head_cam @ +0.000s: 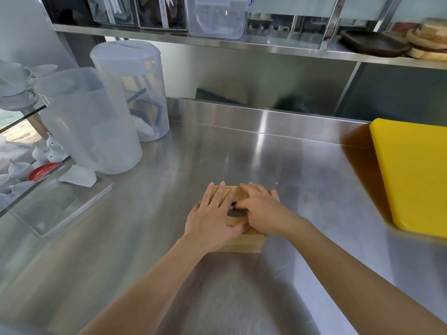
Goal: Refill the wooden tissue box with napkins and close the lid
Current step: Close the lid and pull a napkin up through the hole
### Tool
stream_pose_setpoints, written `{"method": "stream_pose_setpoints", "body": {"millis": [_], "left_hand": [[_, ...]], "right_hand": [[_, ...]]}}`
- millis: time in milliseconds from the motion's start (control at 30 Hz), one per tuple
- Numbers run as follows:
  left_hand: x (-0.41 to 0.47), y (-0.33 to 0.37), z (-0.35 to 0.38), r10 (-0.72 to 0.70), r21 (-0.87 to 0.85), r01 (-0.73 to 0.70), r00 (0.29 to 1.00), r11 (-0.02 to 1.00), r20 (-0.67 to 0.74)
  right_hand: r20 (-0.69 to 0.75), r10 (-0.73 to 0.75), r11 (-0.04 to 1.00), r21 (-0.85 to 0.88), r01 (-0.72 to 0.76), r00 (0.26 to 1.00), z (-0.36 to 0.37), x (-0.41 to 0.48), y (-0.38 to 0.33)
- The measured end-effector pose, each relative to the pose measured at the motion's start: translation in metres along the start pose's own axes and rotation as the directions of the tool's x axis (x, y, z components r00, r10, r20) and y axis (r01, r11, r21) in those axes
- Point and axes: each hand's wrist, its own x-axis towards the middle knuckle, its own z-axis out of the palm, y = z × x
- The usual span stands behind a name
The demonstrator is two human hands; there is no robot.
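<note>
A small wooden tissue box stands on the steel counter near its middle. Both of my hands lie on top of it. My left hand rests flat on the left part of the lid, fingers spread. My right hand covers the right part, its fingers bent over the dark oval slot in the lid. The lid looks down on the box. No napkins show inside it; the hands hide most of the top.
Two tall translucent plastic containers stand at the back left, with a white napkin lying on a clear acrylic sheet beside them. A yellow cutting board lies at the right. A steel shelf hangs overhead.
</note>
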Motion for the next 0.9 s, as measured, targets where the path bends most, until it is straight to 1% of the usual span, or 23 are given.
{"method": "stream_pose_setpoints", "body": {"millis": [67,133,333,500,600,667,767,900], "left_hand": [[0.0,0.0,-0.002,-0.003,-0.007,0.004,1.0,1.0,0.013],[-0.001,0.0,-0.003,-0.005,-0.008,0.005,1.0,1.0,0.02],[0.0,-0.001,0.001,0.009,0.011,-0.009,1.0,1.0,0.002],[0.0,-0.002,0.0,0.013,0.015,-0.013,1.0,1.0,0.006],[0.0,0.0,0.0,0.007,-0.015,-0.007,1.0,1.0,0.007],[0.0,0.001,-0.001,0.005,-0.031,-0.005,1.0,1.0,0.009],[-0.001,0.001,-0.001,0.001,-0.054,-0.001,1.0,0.999,0.003],[0.0,0.001,0.0,-0.003,-0.062,0.003,1.0,0.998,-0.004]], "right_hand": [[0.08,-0.022,0.999,-0.046,0.025,0.997,-0.001,0.003,-0.005],[0.119,-0.019,0.996,-0.089,0.03,0.993,0.0,0.006,-0.009],[0.211,0.088,0.97,-0.241,-0.035,0.973,0.003,0.012,-0.011],[0.302,0.132,0.934,-0.357,-0.016,0.944,-0.002,0.018,-0.018],[0.264,0.131,0.939,-0.343,-0.034,0.956,-0.005,0.019,-0.021],[0.183,0.114,0.955,-0.291,-0.057,0.977,-0.004,0.019,-0.022],[0.035,0.055,0.969,-0.241,-0.045,0.998,0.001,0.018,-0.021],[-0.053,0.03,0.971,-0.236,-0.041,0.998,0.003,0.02,-0.018]]}}
